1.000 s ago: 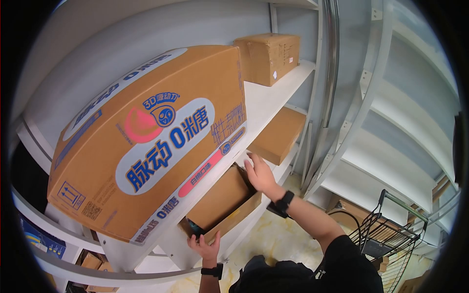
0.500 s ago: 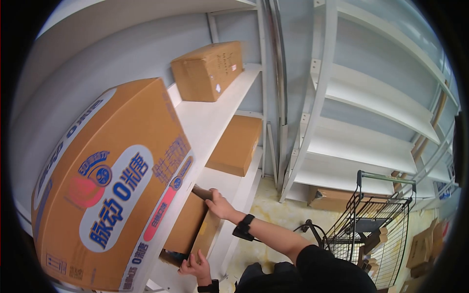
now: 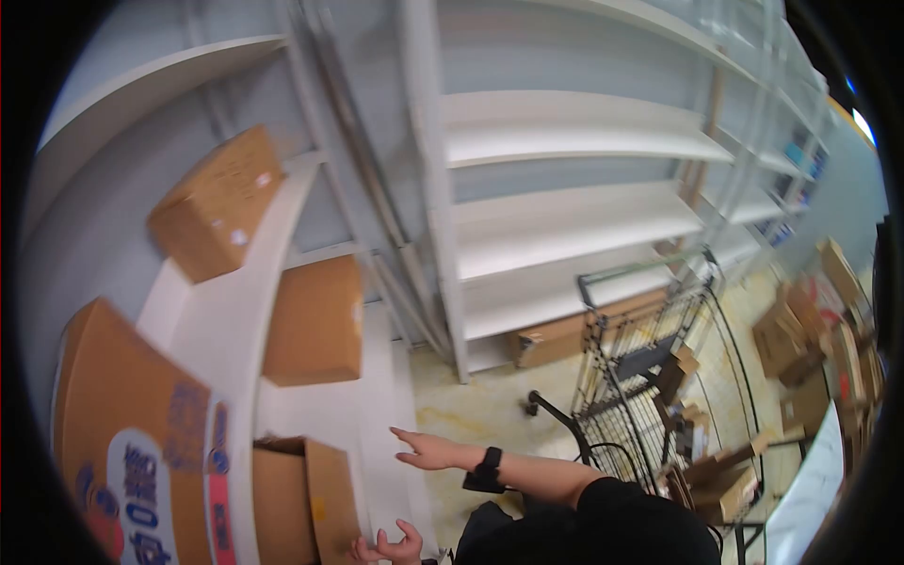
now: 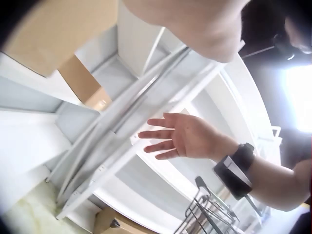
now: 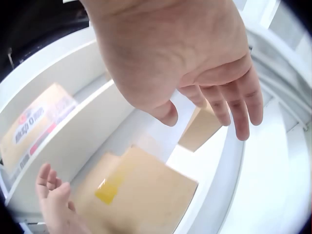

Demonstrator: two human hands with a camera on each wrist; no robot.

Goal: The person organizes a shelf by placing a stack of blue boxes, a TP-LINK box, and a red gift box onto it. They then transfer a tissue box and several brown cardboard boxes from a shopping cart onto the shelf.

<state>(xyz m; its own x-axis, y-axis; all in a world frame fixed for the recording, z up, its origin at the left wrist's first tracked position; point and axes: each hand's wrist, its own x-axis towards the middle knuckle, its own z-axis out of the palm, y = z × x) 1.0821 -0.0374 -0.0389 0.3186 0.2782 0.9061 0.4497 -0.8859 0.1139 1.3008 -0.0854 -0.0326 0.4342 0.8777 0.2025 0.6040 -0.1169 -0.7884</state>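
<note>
An open-topped cardboard box [image 3: 331,504] with a yellow tape patch sits on a low white shelf. My right hand [image 3: 435,450] is off to the right of this box, empty, its fingers extended. In the left wrist view that right hand [image 4: 187,137] shows its spread fingers. My left hand [image 3: 394,546] is beside the box's near right corner, fingers loosely bent and holding nothing. The right wrist view shows the left hand [image 5: 54,204] at the side of the same box [image 5: 146,187]. The inside of the box is mostly hidden.
A large printed carton [image 3: 141,452] stands on the upper shelf at left, with a smaller box [image 3: 217,207] farther along. Another box [image 3: 315,320] sits on the lower shelf. A wire cart [image 3: 659,405] holding cardboard is at right, beyond it piled cartons [image 3: 800,330].
The view has swung right. My right hand has let go of the open box's far edge and moved away to the right. The left hand has also come off the box's near end.
</note>
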